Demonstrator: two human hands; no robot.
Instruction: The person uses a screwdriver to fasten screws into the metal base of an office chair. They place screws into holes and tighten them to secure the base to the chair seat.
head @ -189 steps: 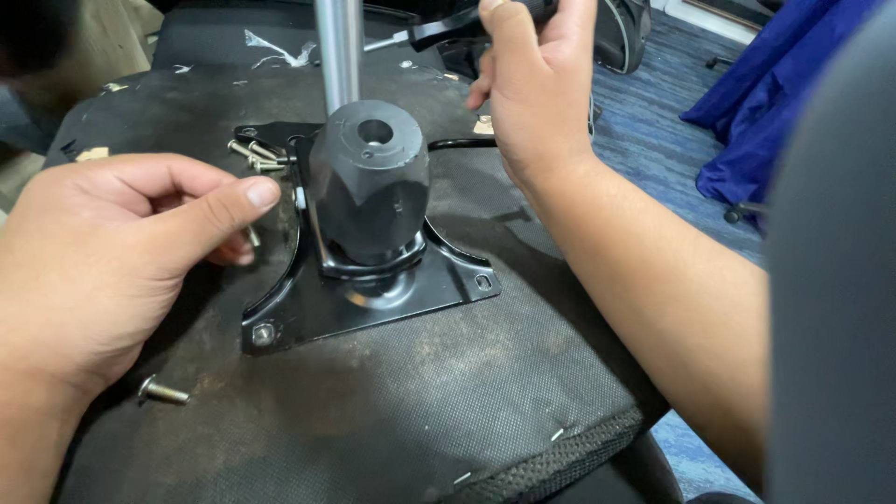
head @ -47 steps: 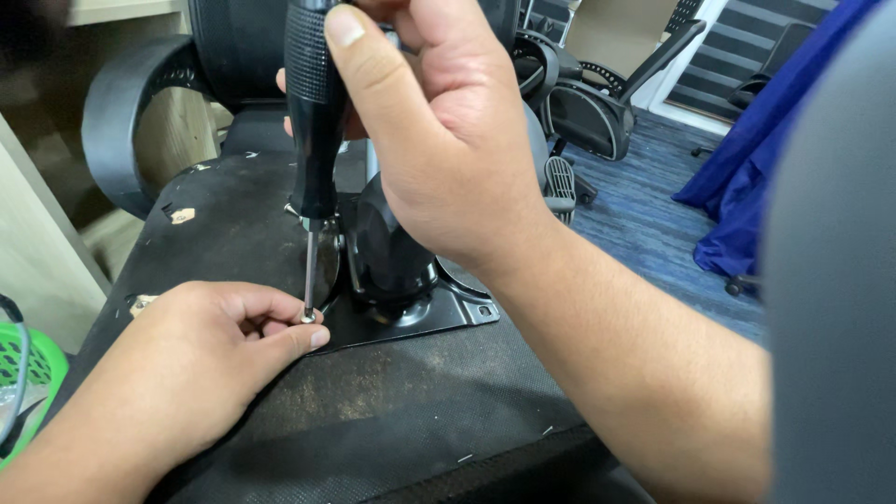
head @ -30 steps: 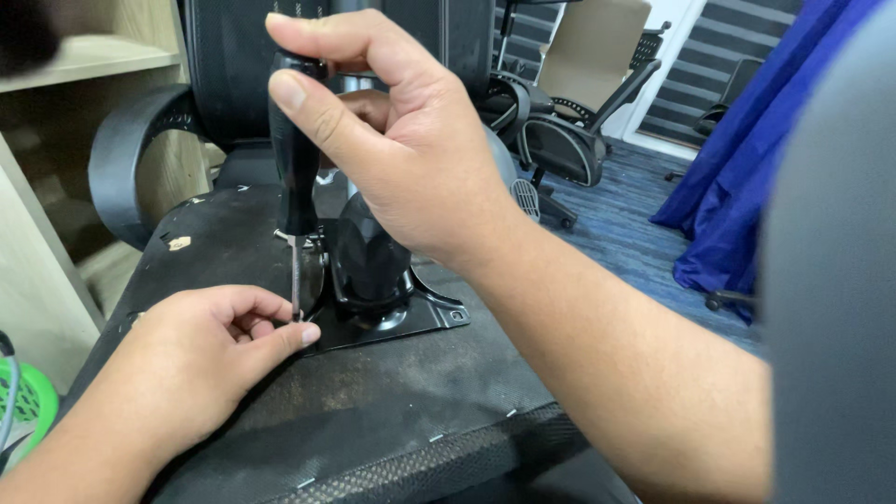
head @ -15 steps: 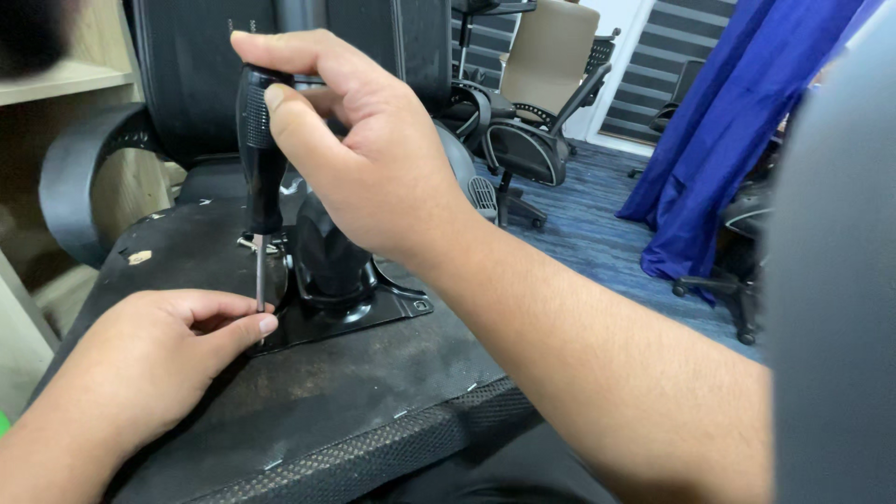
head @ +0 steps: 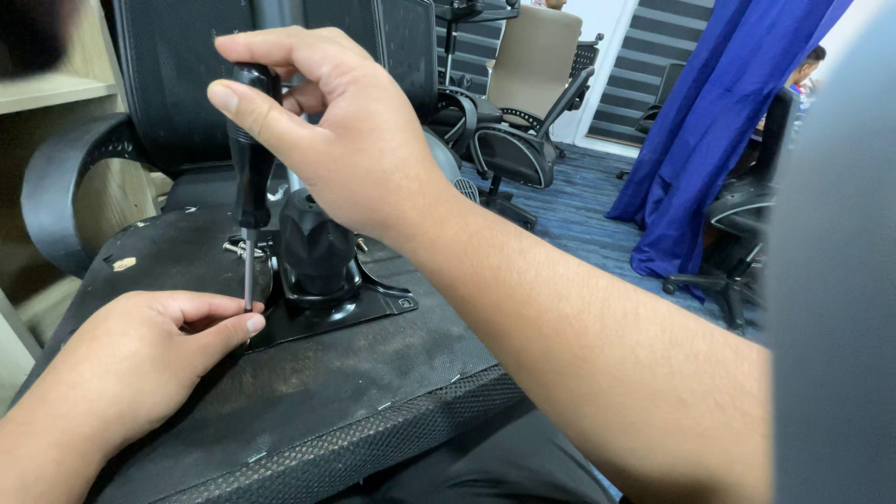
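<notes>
Black plate point(head: 369, 303) sat on the seat underside point(head: 355, 373), my right hand point(head: 345, 140) gripped the screwdriver point(head: 250, 159), left hand point(head: 154, 350) pinched the near-corner screw at its tip; far-corner hole looked unfilled.

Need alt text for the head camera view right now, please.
The right hand holds a black screwdriver upright over a black metal plate on an upturned chair seat, while the left hand pinches at its tip.
</notes>
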